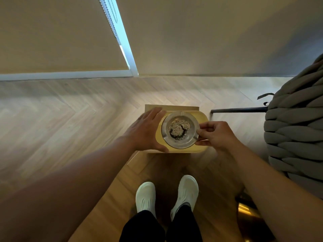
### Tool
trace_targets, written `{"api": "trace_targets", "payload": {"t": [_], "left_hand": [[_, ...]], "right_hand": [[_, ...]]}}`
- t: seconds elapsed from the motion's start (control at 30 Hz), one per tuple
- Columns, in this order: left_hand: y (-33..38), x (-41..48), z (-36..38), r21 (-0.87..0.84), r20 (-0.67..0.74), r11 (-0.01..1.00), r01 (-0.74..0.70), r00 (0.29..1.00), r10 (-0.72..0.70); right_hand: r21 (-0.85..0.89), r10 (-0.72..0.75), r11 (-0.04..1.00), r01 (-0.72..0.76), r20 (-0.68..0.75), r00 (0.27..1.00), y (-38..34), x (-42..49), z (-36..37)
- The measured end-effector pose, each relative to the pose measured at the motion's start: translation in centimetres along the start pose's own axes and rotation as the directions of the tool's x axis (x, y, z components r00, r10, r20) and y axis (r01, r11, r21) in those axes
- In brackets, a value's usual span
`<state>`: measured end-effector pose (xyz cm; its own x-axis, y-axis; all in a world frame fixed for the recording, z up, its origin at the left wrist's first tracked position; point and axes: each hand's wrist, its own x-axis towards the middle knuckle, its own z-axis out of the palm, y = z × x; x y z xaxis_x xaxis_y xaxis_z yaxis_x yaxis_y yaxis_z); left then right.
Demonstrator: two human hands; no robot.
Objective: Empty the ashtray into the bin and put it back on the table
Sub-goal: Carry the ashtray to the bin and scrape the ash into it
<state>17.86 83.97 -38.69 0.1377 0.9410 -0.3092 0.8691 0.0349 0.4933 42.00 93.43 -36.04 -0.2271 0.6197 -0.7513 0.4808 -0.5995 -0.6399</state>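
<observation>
Above a herringbone wood floor [61, 116], beside a window blind [52, 32] and a plain wall [209, 32], a person stands looking down at their own two bare arms. At right bulges a grey chunky-knit seat [297, 119], one dark leg [239, 110] of it reaching across the boards. Below the hands sits a pale yellow bin [203, 117] with a flat rim and rounded corners. White shoes [146, 196] and dark trousers [183, 224] show at the bottom edge. The left hand [148, 130] lies open and flat on the bin's left side, fingers spread, its grip wide and closed on nothing. The right hand [216, 133] pinches the right rim of a round glass ashtray [180, 131] between thumb and fingertips, a narrow grip holding it level over the bin's opening. A heap of grey and dark ash [179, 129] fills the ashtray's centre well.
</observation>
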Motion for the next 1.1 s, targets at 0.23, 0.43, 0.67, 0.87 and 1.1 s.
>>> {"api": "trace_targets", "payload": {"t": [0.23, 0.43, 0.67, 0.87, 1.1], "left_hand": [[-1.4, 0.0, 2.3, 0.159, 0.042, 0.985, 0.073, 0.996, -0.081], [-1.8, 0.0, 3.8, 0.204, 0.004, 0.976, 0.076, 0.997, -0.079], [-2.2, -0.1, 4.4, 0.249, -0.014, 0.965, 0.078, 0.997, -0.077], [-2.2, -0.1, 4.3, 0.239, -0.011, 0.968, 0.075, 0.997, -0.074], [-2.1, -0.1, 4.3, 0.229, -0.017, 0.971, 0.067, 0.998, -0.065]], "right_hand": [[-0.007, -0.046, 0.999, 0.046, 0.003, 0.999, 1.2, 1.3, -0.3], [-0.062, -0.177, 0.982, 0.176, -0.007, 0.984, 1.9, 1.6, -0.2], [-0.224, -0.348, 0.919, 0.324, -0.077, 0.934, 3.1, 1.7, 0.0], [-0.502, -0.591, 0.717, 0.483, -0.070, 0.804, 4.0, 1.1, 0.3], [-0.671, -0.826, 0.376, 0.639, 0.070, 0.559, 4.8, 0.8, 0.9]]}}
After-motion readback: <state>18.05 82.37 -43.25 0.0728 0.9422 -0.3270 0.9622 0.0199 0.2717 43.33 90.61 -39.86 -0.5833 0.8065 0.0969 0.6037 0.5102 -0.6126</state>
